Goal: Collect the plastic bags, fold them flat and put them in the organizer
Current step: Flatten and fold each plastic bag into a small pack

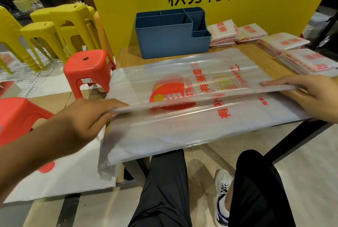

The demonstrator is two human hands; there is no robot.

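Translucent, red-printed plastic bag [192,102] spans the wooden table [128,56], its near edge lifted between two hands: the left hand [91,117] pinches one end, the right hand [314,95] grips the other. Behind it stand one blue organizer [170,38] and four folded bag stacks [285,43]; two red stools [87,69] sit left.

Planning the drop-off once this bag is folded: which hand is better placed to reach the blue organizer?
Probably left. The left hand and right hand both grip the plastic bag, but the blue organizer stands left of centre, while the folded bag stacks lie on the right.
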